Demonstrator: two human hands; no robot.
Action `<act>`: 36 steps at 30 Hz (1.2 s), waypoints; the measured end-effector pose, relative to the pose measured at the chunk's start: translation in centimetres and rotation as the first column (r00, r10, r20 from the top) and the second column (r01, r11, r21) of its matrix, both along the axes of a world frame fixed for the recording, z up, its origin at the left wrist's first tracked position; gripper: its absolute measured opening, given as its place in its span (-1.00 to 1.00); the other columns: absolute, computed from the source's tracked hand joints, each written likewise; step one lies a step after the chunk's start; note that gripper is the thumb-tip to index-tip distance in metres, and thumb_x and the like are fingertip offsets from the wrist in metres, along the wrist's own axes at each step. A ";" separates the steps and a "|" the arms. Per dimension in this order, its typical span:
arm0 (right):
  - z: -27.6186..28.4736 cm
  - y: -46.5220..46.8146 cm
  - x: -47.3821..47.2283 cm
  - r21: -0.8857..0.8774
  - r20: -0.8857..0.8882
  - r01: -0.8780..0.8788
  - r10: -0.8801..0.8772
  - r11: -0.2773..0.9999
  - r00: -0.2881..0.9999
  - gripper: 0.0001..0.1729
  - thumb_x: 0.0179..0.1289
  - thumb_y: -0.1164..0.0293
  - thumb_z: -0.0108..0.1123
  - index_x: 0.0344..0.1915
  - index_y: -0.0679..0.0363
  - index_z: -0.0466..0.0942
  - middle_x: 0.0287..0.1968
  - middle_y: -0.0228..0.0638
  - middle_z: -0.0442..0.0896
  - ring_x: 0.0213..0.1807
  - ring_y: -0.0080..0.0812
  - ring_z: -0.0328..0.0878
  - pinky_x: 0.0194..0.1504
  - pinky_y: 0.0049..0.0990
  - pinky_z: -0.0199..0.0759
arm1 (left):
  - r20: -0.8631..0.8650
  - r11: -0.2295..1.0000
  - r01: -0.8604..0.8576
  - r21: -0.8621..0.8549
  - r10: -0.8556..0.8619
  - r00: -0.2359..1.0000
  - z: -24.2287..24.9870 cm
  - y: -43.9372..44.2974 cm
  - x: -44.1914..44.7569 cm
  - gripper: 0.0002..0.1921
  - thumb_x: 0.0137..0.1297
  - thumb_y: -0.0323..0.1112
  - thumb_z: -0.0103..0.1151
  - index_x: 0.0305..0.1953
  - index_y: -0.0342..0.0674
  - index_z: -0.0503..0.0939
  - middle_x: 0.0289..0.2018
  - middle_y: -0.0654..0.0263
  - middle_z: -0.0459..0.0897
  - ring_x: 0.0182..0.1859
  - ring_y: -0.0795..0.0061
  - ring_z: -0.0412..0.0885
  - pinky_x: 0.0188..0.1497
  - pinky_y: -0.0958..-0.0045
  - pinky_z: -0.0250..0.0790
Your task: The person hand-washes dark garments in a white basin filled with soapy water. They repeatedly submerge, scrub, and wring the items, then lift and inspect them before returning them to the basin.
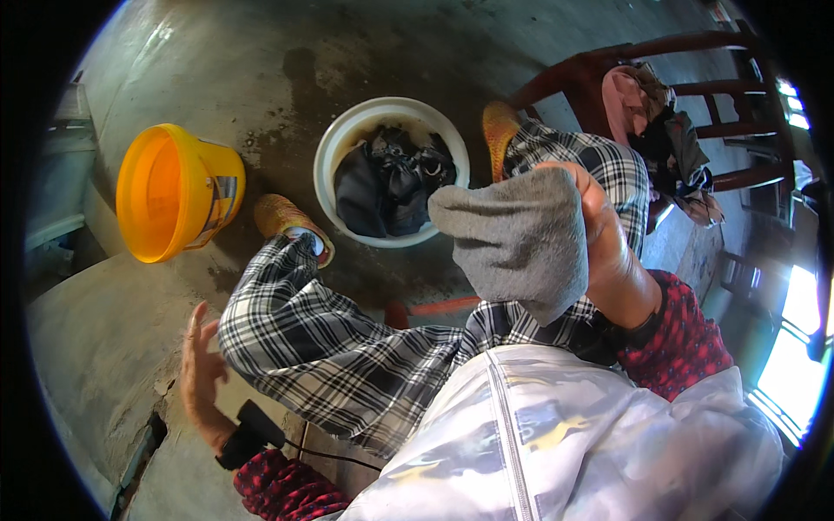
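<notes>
A grey piece of cloth (515, 241), perhaps a sock, hangs bunched from my right hand (603, 225), raised above my right thigh. My fingers are partly hidden behind the cloth. Low at my left side, beside the knee, my left hand (203, 371) holds nothing and its fingers are apart. Between my feet stands a round white basin (326, 189) with dark wet clothes (391, 185) in murky water. The cloth's left edge overlaps the basin's rim from this viewpoint, well above it.
A yellow bucket (225, 169) lies tipped beyond my left foot. Pink and dark garments (677, 143) hang over a brown wooden chair (736, 88) at the right. Wet patches mark the concrete floor (215, 58). A crack (140, 462) runs through the floor at the lower left.
</notes>
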State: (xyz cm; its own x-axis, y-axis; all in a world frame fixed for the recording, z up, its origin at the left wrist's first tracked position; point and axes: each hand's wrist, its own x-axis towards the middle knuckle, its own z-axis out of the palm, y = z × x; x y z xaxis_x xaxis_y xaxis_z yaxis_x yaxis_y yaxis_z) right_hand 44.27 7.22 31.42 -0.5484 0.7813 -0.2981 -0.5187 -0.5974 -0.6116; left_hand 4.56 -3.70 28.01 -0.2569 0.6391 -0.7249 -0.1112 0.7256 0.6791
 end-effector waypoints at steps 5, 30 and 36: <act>-1.2 -0.2 0.2 -0.059 -0.160 0.082 -0.091 0.995 0.983 -0.50 -0.11 0.25 0.21 -0.21 0.40 0.41 -0.34 -0.19 0.55 -0.38 -0.45 0.53 -0.33 -0.54 0.48 | 0.218 0.915 -0.184 0.358 0.110 0.970 -7.3 -2.4 1.9 -0.54 0.32 -0.20 -0.32 0.18 -0.30 0.11 0.17 0.20 0.18 0.19 0.41 0.16 0.22 0.41 -0.04; -1.1 -0.9 0.4 -0.487 -0.075 0.027 -0.073 0.873 0.995 -0.32 -0.11 0.14 0.19 0.00 0.29 0.30 -0.06 -0.08 0.43 -0.08 -0.11 0.42 -0.07 -0.06 0.31 | 0.076 0.728 0.151 0.669 -0.269 0.960 5.6 6.2 23.2 -0.96 0.11 -0.58 -0.03 -0.38 -0.40 0.39 -0.50 0.31 0.42 -0.53 0.70 0.37 -0.50 0.69 0.25; -1.7 -0.5 0.7 -0.475 -0.105 -0.008 -0.048 0.880 0.993 -0.27 -0.12 0.07 0.19 0.01 0.29 0.30 -0.04 -0.06 0.41 -0.06 -0.09 0.40 -0.06 -0.07 0.31 | 0.679 0.975 0.088 0.205 -0.206 0.704 3.8 6.1 22.0 -0.76 0.26 -0.31 -0.13 -0.32 -0.42 0.43 -0.52 0.30 0.50 -0.55 0.67 0.42 -0.53 0.69 0.29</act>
